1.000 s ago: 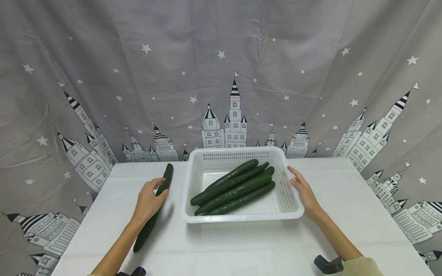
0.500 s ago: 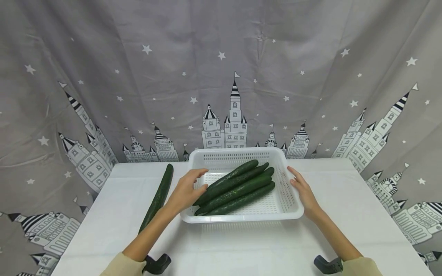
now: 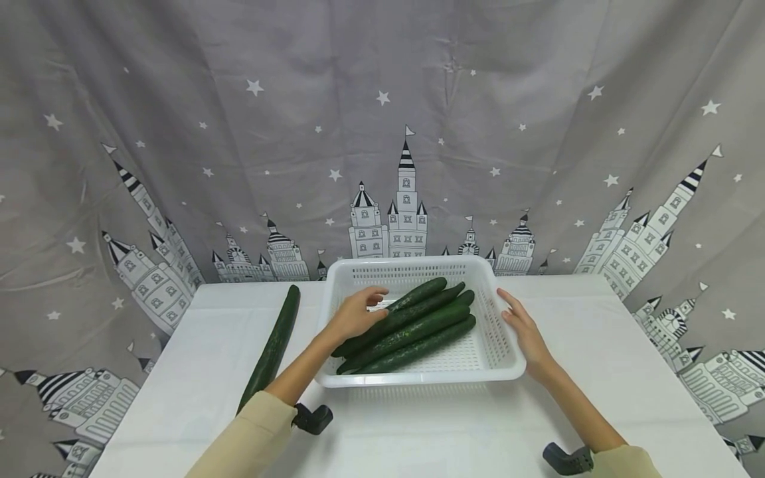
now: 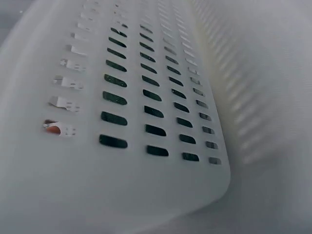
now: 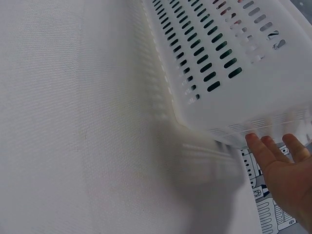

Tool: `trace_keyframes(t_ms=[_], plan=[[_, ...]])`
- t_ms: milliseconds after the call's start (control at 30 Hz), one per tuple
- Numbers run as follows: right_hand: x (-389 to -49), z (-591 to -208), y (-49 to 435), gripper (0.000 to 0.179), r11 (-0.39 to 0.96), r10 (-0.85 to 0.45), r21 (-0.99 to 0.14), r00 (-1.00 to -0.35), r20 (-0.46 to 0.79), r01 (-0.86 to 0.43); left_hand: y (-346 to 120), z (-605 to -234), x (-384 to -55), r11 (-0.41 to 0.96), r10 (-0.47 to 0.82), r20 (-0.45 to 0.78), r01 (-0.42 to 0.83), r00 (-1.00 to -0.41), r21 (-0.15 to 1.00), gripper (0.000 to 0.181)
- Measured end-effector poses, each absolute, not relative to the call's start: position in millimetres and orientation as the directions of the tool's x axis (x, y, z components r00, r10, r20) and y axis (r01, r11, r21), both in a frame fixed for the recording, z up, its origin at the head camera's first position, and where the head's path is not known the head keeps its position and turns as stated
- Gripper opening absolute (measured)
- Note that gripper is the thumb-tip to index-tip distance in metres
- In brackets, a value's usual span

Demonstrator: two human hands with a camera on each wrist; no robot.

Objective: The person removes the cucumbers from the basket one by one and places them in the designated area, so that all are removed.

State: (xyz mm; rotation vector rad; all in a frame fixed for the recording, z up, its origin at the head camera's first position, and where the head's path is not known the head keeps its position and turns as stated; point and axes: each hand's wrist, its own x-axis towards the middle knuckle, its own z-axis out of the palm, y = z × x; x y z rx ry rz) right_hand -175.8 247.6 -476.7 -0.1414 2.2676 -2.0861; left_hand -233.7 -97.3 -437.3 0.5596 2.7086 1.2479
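A white plastic basket (image 3: pixel 418 378) with slotted walls stands mid-table. Inside it, several long dark green cucumbers (image 3: pixel 412 332) lie slanted, side by side. Over the basket's left part is my left hand (image 3: pixel 357 315), thumb and fingers apart, the thumb tip overlapping the upper cucumbers in the head view. On the basket's right end wall rests my right hand (image 3: pixel 527 333), fingers stretched; in the right wrist view its fingertips (image 5: pixel 253 139) meet the wall. A single cucumber (image 3: pixel 273 348) lies on the table left of the basket, its near end hidden by my left arm.
The white-clothed table (image 3: pixel 430 438) ends at a grey curtain (image 3: pixel 370 40) printed with stars and castles. A dark wrist mount (image 3: pixel 313 419) juts from my left sleeve, low in front of the basket. The left wrist view is filled by the basket's front wall (image 4: pixel 122 185).
My left hand has left the lone cucumber on the table and moved right, over the basket's rim to the cucumbers inside. The right hand and basket have stayed put.
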Motion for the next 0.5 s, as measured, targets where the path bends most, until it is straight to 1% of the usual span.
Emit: trace_keyframes(t_ms=[200, 367, 500], plan=[[-176, -476, 247, 0.054, 0.083, -0.112, -0.996, -0.993, 0.022, -0.032, -88, -444, -249, 0.590, 0.371, -0.065, 0.181, -0.926, 0.787, 0.045], [-175, -476, 247, 0.054, 0.081, -0.112, -0.996, -0.994, 0.021, -0.030, -82, -446, -258, 0.589, 0.393, -0.142, 0.130, -0.909, 0.797, 0.045], [-174, -475, 247, 0.054, 0.074, -0.113, -0.997, -0.993, 0.024, -0.033, -79, -451, -264, 0.616, 0.397, -0.193, 0.105, -0.897, 0.781, 0.043]])
